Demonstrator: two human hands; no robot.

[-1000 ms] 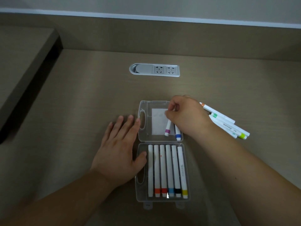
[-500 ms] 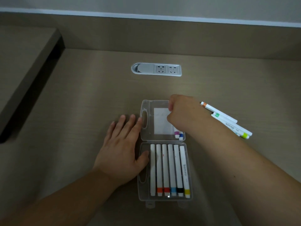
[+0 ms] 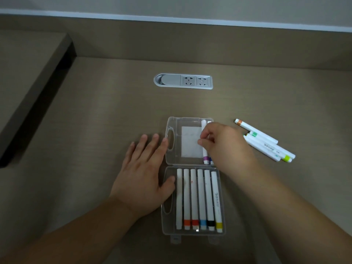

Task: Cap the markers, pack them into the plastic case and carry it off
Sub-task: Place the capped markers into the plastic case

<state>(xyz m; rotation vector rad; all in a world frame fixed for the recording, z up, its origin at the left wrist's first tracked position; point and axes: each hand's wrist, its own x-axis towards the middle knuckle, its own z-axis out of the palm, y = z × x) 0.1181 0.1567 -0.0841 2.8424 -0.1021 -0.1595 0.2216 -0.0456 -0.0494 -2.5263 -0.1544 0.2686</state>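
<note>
Loose markers: three or four white plastic markers (image 3: pixel 266 144) with orange, green and lime-yellow bands lay on the desk to the right of the case, not yet packed; I could not tell the exact count.
Their long axis: slanted, far-left end to near-right end, so they lay crosswise to the slots in the case.
Direction from the grip: just right of the right hand (image 3: pixel 226 145), slightly far of its knuckles, near but apart.
Nearer hand: the right hand; the left hand (image 3: pixel 144 172) lay on the other side of the case, well apart from them.
Case: a clear plastic hinged case (image 3: pixel 192 233) lay open flat, lid half far, base half near.
Markers in base: six white markers (image 3: pixel 198 199) lay side by side, long axes running near to far, coloured bands at the near end.
Markers in lid: a white purple-banded marker (image 3: pixel 205 155) and a blue-banded one beside it lay against the lid's right wall, near to far.
Right grip: thumb and fingers curled, pinching the purple-banded marker.
Left grip: flat, fingers straight, resting on the desk with the thumb touching the base's left edge; it held nothing.
Likely need: turning each loose marker to the near-far line.
Surroundings: a tan wood-grain desk (image 3: pixel 95 121) with a silver socket panel (image 3: pixel 182 81) beyond the case.
</note>
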